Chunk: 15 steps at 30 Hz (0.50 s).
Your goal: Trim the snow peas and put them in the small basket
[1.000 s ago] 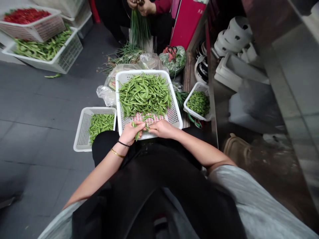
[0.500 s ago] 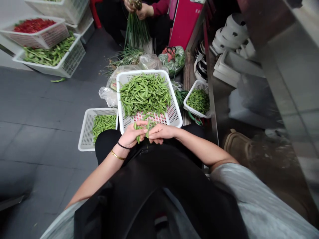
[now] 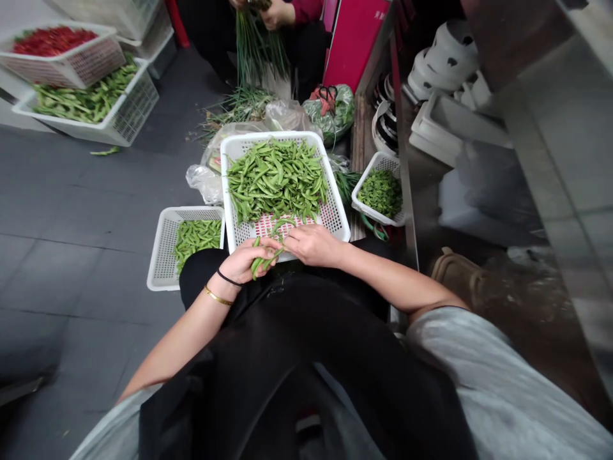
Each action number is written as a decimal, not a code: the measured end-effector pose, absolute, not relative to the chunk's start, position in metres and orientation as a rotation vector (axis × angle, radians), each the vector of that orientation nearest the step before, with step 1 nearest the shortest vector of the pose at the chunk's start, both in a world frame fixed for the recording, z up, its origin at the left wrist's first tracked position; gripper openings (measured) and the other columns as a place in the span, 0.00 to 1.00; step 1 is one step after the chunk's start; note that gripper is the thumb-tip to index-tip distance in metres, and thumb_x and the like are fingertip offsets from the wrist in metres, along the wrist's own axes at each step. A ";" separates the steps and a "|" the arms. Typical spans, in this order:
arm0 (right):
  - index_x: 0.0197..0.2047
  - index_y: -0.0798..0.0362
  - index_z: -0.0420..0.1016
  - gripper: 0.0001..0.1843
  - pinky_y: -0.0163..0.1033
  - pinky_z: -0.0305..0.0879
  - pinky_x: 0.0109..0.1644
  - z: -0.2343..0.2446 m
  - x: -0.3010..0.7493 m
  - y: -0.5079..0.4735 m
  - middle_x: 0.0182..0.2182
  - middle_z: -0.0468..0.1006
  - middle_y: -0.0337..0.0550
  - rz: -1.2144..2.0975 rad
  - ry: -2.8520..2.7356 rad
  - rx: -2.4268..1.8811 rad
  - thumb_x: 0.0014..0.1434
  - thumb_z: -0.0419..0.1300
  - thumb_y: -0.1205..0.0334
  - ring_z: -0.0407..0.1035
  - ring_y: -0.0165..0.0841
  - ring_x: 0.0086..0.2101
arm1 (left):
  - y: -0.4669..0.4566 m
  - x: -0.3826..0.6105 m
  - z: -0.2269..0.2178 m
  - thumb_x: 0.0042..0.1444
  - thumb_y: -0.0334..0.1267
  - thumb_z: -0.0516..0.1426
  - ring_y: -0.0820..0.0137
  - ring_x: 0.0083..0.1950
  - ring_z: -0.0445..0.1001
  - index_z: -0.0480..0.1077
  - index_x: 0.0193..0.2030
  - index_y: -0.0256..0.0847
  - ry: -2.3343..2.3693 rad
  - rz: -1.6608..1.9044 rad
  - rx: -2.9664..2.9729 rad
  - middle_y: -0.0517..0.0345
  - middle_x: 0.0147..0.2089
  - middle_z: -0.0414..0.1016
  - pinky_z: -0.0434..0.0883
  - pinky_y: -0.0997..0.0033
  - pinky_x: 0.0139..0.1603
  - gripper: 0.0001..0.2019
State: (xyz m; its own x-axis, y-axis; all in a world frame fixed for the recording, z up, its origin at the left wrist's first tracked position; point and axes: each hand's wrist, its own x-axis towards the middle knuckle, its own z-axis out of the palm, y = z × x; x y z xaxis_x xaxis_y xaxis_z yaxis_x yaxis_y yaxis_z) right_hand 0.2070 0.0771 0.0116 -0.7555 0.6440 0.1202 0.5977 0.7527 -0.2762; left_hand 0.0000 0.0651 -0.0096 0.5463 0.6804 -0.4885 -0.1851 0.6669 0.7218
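I see the left hand [image 3: 246, 257] with its fingers clamped on a few green pods [image 3: 258, 263], low in the middle of the frame. The right hand [image 3: 316, 245] meets it from the right, fingertips drawn together at the end of one pod; whether they grip it, I cannot tell. Both hands are at the near edge of a large white basket [image 3: 338, 220], where a pile of pods [image 3: 275, 179] fills the far part. To its left I have a smaller basket [image 3: 160, 255], with more pods along its right side; to its right, another basket holds leafy greens [image 3: 380, 191]. At top centre, a second person holds long green stalks [image 3: 261, 48]. In the upper left, red peppers [image 3: 55, 41] sit in a stacked basket.
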 end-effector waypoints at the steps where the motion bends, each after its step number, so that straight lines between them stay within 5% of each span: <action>1: 0.37 0.58 0.72 0.16 0.37 0.59 0.36 0.010 0.202 0.076 0.33 0.74 0.50 0.310 -2.802 -0.953 0.67 0.45 0.61 0.67 0.33 0.32 | 0.065 0.000 -0.009 0.40 0.34 0.64 0.79 0.12 0.59 0.75 0.32 0.35 0.873 0.547 0.715 0.58 0.19 0.71 0.54 0.81 0.10 0.10; 5: 0.32 0.56 0.66 0.16 0.35 0.58 0.32 0.004 0.194 0.078 0.27 0.71 0.44 0.696 -2.694 -0.887 0.66 0.45 0.59 0.64 0.29 0.27 | 0.056 0.002 0.005 0.43 0.37 0.66 0.76 0.17 0.64 0.74 0.27 0.36 1.016 0.547 1.215 0.57 0.20 0.71 0.60 0.78 0.16 0.08; 10: 0.28 0.52 0.57 0.21 0.31 0.61 0.25 -0.002 0.174 0.066 0.17 0.62 0.31 1.510 -1.852 -0.931 0.68 0.37 0.50 0.62 0.25 0.18 | 0.051 0.009 0.014 0.49 0.40 0.63 0.76 0.20 0.65 0.72 0.26 0.38 1.105 0.975 1.330 0.60 0.20 0.70 0.62 0.76 0.21 0.08; 15: 0.31 0.55 0.68 0.18 0.32 0.65 0.33 -0.011 0.177 0.081 0.23 0.73 0.38 1.345 -1.955 -1.086 0.66 0.45 0.55 0.69 0.26 0.24 | 0.079 -0.009 0.002 0.50 0.43 0.62 0.77 0.15 0.60 0.66 0.27 0.40 1.064 1.430 0.580 0.64 0.19 0.67 0.58 0.77 0.16 0.11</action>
